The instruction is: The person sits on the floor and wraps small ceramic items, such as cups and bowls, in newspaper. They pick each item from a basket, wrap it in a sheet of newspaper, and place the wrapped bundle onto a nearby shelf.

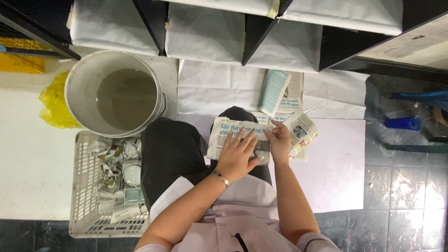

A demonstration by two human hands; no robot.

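Note:
A sheet of newspaper [224,133] lies folded over my right knee, wrapped around something I cannot see. My left hand [238,151] presses flat on top of it with fingers spread; a bracelet sits on that wrist. My right hand [280,140] pinches the newspaper's right edge, folding it inward. More newspaper sheets [303,133] lie just beyond, on the white paper [336,163] spread on the floor. A folded pale-blue leaflet [274,91] rests further ahead.
A large white bucket [81,88] of murky water stands at the left, beside a yellow plastic bag [53,100]. A white plastic basket [84,186] holds several newspaper-wrapped items and small tiles. Paper-wrapped packs [205,32] fill dark shelving ahead. A blue bottle [403,123] lies at the right.

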